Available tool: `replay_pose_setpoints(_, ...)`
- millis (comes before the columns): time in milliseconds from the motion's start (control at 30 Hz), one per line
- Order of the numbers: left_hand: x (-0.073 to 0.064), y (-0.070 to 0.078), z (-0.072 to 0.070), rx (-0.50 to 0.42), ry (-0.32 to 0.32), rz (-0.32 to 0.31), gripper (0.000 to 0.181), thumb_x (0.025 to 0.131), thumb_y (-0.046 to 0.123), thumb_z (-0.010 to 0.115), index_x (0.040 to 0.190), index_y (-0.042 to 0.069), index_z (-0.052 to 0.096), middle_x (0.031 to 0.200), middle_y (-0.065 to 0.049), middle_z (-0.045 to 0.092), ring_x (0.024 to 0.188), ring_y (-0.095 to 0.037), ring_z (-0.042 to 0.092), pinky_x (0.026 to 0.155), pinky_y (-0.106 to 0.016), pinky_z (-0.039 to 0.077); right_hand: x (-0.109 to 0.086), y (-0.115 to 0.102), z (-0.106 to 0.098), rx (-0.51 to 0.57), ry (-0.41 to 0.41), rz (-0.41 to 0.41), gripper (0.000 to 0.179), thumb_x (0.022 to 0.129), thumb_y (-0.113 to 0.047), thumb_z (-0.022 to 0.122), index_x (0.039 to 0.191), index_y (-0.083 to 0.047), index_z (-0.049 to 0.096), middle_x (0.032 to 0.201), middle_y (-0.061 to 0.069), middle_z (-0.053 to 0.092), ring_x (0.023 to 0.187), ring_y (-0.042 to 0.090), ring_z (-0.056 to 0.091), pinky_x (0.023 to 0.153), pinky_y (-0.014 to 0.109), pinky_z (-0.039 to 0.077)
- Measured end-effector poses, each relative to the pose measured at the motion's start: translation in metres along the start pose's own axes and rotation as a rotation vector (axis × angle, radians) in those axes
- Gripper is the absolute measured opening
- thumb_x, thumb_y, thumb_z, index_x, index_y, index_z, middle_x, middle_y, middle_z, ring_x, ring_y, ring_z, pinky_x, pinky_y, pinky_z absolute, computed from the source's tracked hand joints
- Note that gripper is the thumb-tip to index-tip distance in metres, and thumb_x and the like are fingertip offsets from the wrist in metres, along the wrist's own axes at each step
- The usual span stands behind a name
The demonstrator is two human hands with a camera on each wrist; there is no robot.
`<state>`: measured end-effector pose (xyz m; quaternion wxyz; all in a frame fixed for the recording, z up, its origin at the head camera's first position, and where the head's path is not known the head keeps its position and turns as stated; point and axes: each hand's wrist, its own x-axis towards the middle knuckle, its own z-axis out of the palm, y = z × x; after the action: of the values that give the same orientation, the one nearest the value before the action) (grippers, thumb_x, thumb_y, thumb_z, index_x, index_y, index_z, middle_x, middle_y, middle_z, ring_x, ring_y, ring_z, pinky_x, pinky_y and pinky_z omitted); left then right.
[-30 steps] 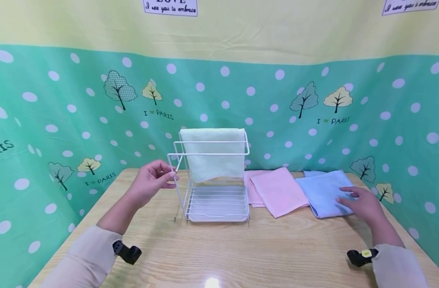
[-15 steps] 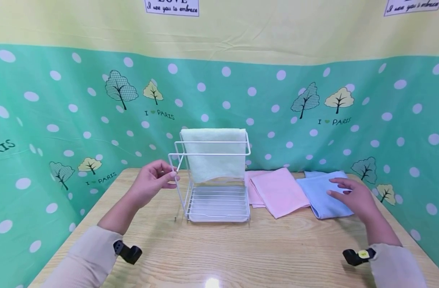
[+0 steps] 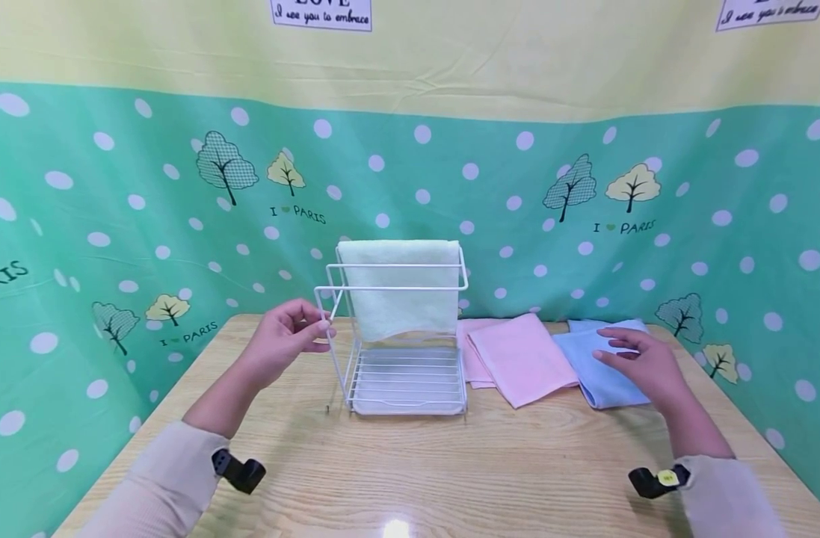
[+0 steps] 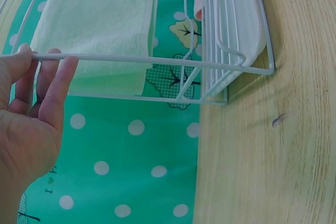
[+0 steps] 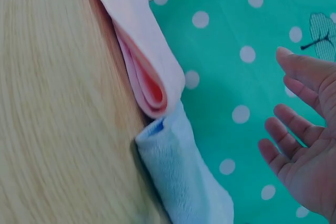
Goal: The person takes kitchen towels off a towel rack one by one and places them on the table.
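My left hand (image 3: 282, 340) pinches the left side wire of a white wire rack (image 3: 389, 288); the left wrist view shows thumb and fingers on that bar. Over the rack's rear bar hangs a pale green towel (image 3: 403, 306), while the two bars in front of it carry nothing. A white tray (image 3: 410, 407) sits in the rack's base. My right hand (image 3: 641, 366) hovers above a folded blue towel (image 3: 601, 381), fingers loosely bent and holding nothing. Left of the blue one lies a folded pink towel (image 3: 524, 362), its layers visible in the right wrist view.
The rack and towels are on a wooden table (image 3: 490, 471). Behind and at both sides hangs a green curtain (image 3: 396, 187) with dots and trees. Black cameras are strapped to both wrists.
My right hand has moved left over the blue towel, a little up at first. The left hand keeps its hold on the rack, which stays put.
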<state>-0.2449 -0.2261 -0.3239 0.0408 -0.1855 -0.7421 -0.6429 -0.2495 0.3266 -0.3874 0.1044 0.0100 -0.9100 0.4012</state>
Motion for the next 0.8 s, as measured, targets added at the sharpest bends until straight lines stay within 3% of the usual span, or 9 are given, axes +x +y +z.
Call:
replay_pose_setpoints(133,0.001,0.000,0.000,-0.004,0.001,0.002,0.002,0.094,-0.001,0.062,0.095,0.000,0.060,0.097,-0.009,0.066,0.087,-0.019,0.069,0.077,-0.042,0.061,0.001,-0.009,0.004,-0.002,-0.001,-0.057,0.062,0.091,-0.044,0.068,0.136,-0.005,0.054,0.135,0.026,0.048,0.118,0.046,0.050,0.094,0.059,0.050)
replay_pose_setpoints(333,0.000,0.000,0.001,-0.001,0.000,0.005,0.007,0.094,-0.001,0.061,0.092,0.006,0.060,0.096,-0.006,0.066,0.092,-0.027,0.069,0.078,-0.042,0.061,0.002,-0.023,0.010,0.039,-0.017,-0.104,0.059,0.092,-0.040,0.067,0.136,-0.004,0.054,0.136,0.023,0.048,0.120,0.045,0.049,0.096,0.056,0.049)
replay_pose_setpoints(467,-0.001,0.001,0.001,-0.011,0.000,0.012,0.007,0.094,0.000,0.062,0.092,0.006,0.060,0.096,-0.006,0.067,0.092,-0.029,0.069,0.078,-0.042,0.061,0.002,-0.029,0.015,0.081,-0.014,-0.132,0.055,0.093,-0.034,0.068,0.136,-0.004,0.054,0.135,0.022,0.051,0.118,0.041,0.051,0.092,0.028,0.054)
replay_pose_setpoints(600,-0.001,0.000,0.001,-0.018,-0.003,0.015,0.007,0.094,0.000,0.062,0.092,0.007,0.061,0.096,-0.005,0.066,0.091,-0.027,0.069,0.078,-0.042,0.061,0.001,-0.035,0.020,0.136,0.011,-0.198,0.050,0.092,-0.028,0.070,0.134,-0.004,0.056,0.132,0.018,0.055,0.112,0.022,0.054,0.084,0.005,0.045)
replay_pose_setpoints(700,0.000,0.000,0.001,-0.019,-0.002,0.014,0.007,0.094,0.000,0.062,0.092,0.007,0.062,0.096,-0.006,0.066,0.089,-0.024,0.069,0.077,-0.042,0.061,0.000,-0.040,0.023,0.169,0.022,-0.236,0.048,0.091,-0.026,0.071,0.132,-0.004,0.058,0.130,0.015,0.056,0.107,0.005,0.054,0.086,0.005,0.045)
replay_pose_setpoints(800,0.000,0.000,0.001,-0.021,-0.001,0.012,0.008,0.094,0.001,0.062,0.091,0.008,0.062,0.096,-0.006,0.066,0.088,-0.020,0.069,0.077,-0.042,0.061,0.000,-0.046,0.025,0.201,0.012,-0.257,0.048,0.091,-0.024,0.071,0.132,-0.003,0.057,0.129,0.012,0.057,0.105,-0.001,0.053,0.088,0.007,0.047)
